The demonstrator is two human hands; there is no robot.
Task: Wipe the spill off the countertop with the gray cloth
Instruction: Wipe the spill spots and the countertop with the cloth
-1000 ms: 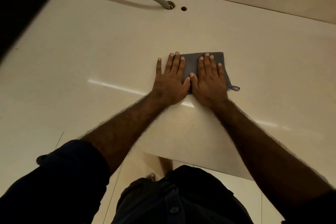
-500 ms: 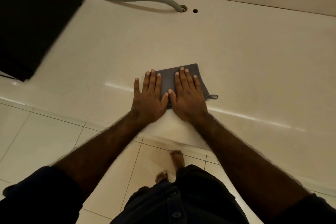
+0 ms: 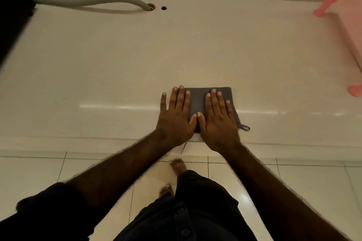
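Left grip: the left hand (image 3: 175,118) lies flat, palm down, fingers spread and straight. It grasps nothing; only its thumb side and inner fingers press on the left part of the gray cloth (image 3: 197,100), while the outer fingers rest on bare worktop.

Right grip: the right hand (image 3: 218,121) is likewise flat and released, palm pressing the cloth from above. Its thumb touches the left thumb over the cloth's middle.

Cloth: folded into a neat rectangle, lying flat on the worktop (image 3: 117,60) near the front edge, directly ahead of the person. A small hanging loop (image 3: 244,127) sticks out at its near right corner.

Spill: no puddle or wet patch can be made out; the glossy surface shows only a bright streak of reflected light running left and right of the hands.

Progress: judged from this, the wiping is under way or near its end, with the cloth pressed close to the front edge. Whether moisture remains under or around the cloth cannot be told.

What is left: probably a check of the surrounding surface, then lifting the cloth away.

Surroundings: a gray hose (image 3: 94,1) runs along the back into a hole; a pink rack (image 3: 350,15) stands far right; tiled floor (image 3: 35,170) below.
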